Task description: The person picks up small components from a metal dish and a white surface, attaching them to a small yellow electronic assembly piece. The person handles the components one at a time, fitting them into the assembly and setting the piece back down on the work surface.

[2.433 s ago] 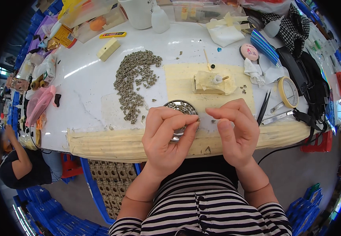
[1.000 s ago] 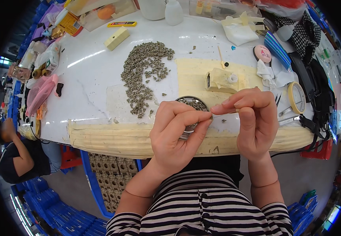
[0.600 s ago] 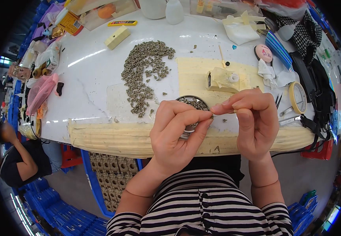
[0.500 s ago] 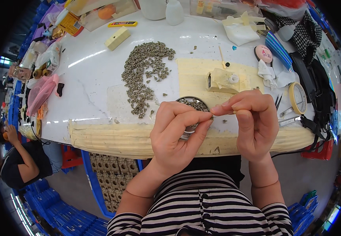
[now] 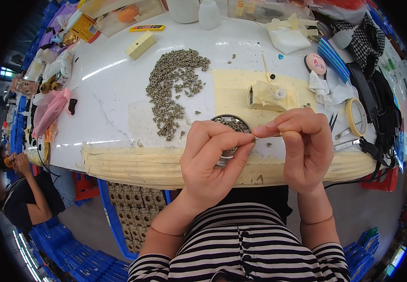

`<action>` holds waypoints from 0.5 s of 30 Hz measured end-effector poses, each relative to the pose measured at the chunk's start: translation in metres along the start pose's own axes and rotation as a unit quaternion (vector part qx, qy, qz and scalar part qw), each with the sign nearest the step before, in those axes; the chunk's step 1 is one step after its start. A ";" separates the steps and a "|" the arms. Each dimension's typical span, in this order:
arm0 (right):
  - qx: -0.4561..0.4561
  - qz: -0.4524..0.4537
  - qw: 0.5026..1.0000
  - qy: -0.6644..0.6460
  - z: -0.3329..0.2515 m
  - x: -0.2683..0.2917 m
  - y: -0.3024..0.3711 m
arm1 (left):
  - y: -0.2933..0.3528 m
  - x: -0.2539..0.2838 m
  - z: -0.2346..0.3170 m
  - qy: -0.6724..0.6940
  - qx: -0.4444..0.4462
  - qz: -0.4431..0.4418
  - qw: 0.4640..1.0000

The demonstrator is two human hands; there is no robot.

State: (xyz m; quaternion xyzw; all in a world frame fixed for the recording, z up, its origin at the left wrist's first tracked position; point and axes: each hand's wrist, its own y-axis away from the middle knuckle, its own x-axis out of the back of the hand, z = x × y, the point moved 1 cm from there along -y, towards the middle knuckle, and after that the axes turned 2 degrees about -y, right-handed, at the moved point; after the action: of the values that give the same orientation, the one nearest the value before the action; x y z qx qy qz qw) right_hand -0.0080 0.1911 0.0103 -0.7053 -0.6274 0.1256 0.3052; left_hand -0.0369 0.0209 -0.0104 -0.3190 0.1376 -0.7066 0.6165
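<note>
My left hand (image 5: 215,164) is closed in a pinch, thumb against forefinger, over the near side of a round metal tin (image 5: 229,115). Whatever sits between those fingertips is too small to make out. Facing it, my right hand (image 5: 306,152) pinches a thin, needle-like stick (image 5: 270,136) whose tip reaches the left fingertips. Small grey metal pieces (image 5: 234,124) fill the tin, partly hidden by the left hand. A large heap of the same pieces (image 5: 168,80) lies spread on the white table beyond my left hand.
Beyond my right hand stands a tape-wrapped block (image 5: 265,97) with a small white bottle top. Tweezers (image 5: 333,121) and a tape roll (image 5: 356,117) lie at right. A blue crate (image 5: 112,221) of metal blocks stands below the table edge. Another person (image 5: 29,197) sits at far left.
My hands hold nearly the same pose, fingertips still together at the stick. At far left, the other person's arms have shifted, and both their hands now show.
</note>
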 end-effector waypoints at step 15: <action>0.054 0.162 0.963 0.206 0.012 0.017 -0.010 | 0.001 0.001 -0.001 -0.001 0.000 -0.008 1.000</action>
State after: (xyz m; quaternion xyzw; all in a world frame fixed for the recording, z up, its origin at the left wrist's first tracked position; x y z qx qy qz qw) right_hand -0.0197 0.2105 0.0103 -0.7908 -0.4203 0.0593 0.4411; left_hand -0.0364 0.0194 -0.0114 -0.3209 0.1342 -0.7109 0.6112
